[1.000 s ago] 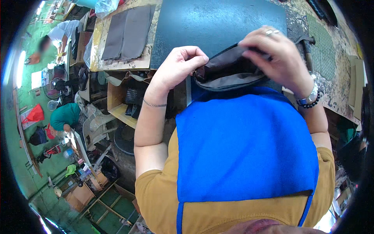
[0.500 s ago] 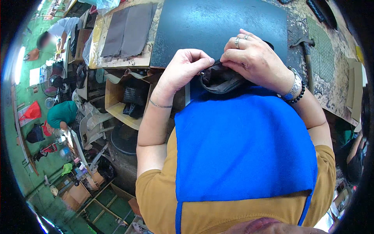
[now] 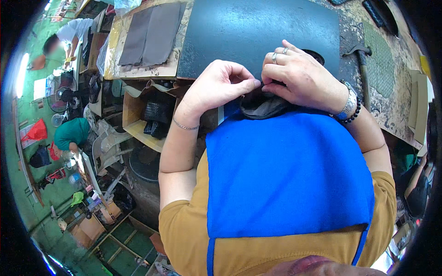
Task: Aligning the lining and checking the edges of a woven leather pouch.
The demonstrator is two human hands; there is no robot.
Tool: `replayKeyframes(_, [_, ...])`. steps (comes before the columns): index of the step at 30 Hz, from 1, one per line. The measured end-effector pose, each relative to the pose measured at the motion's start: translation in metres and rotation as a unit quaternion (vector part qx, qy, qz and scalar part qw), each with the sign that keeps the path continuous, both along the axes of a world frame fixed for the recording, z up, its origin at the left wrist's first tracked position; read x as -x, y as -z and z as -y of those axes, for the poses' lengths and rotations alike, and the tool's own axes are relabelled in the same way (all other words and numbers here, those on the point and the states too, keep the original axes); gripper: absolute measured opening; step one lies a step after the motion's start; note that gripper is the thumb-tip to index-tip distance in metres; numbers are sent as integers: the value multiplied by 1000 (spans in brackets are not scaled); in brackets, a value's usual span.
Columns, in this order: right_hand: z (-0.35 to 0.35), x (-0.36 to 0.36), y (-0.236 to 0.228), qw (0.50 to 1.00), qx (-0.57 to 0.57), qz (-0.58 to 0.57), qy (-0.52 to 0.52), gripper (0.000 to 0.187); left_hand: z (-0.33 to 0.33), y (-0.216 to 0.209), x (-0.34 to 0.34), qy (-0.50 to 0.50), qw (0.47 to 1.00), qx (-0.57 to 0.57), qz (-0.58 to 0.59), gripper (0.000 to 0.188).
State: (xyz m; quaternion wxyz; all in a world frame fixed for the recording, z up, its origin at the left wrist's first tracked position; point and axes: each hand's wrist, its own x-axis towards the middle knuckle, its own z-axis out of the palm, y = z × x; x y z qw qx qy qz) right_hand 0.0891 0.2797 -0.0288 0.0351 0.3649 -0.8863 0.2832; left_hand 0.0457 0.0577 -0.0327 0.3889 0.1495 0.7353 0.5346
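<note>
A small black pouch [image 3: 264, 109], soft and with a curved edge, lies against the blue apron [image 3: 290, 175] at the near side of the dark work board. My left hand [image 3: 224, 87] pinches the pouch's upper edge between thumb and forefinger. Right beside it my right hand [image 3: 301, 76], with rings on it, is closed on the same edge, the two sets of fingertips almost meeting. Part of the black material shows beyond my right hand. What exactly lies between the fingertips is too small to make out, and my right hand covers much of the pouch.
The dark work board [image 3: 258, 32] covers the table's middle. Dark brown sheets [image 3: 152, 34] lie left of it; a hammer [image 3: 362, 57] and a green textured piece [image 3: 378, 60] lie right. A box with black woven pieces [image 3: 138, 126] stands below the table. Other people [image 3: 71, 133] work far left.
Both hands have shifted slightly, the left one a little toward the right and nearer me. The pouch's opening has flattened and turned nearer the apron. More black material shows beyond my right hand.
</note>
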Motion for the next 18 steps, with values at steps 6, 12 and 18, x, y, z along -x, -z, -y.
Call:
replayKeyframes(6, [1, -3, 3, 1000, 2, 3, -26, 16, 2, 6, 0, 2, 1000, 18, 1, 13])
replayKeyframes(12, [-3, -4, -1, 998, 30, 52, -32, 15, 7, 7, 2, -66, 996, 24, -50, 11])
replayKeyframes(18, [-5, 14, 4, 992, 92, 87, -25, 14, 5, -16, -23, -90, 982, 42, -160, 27])
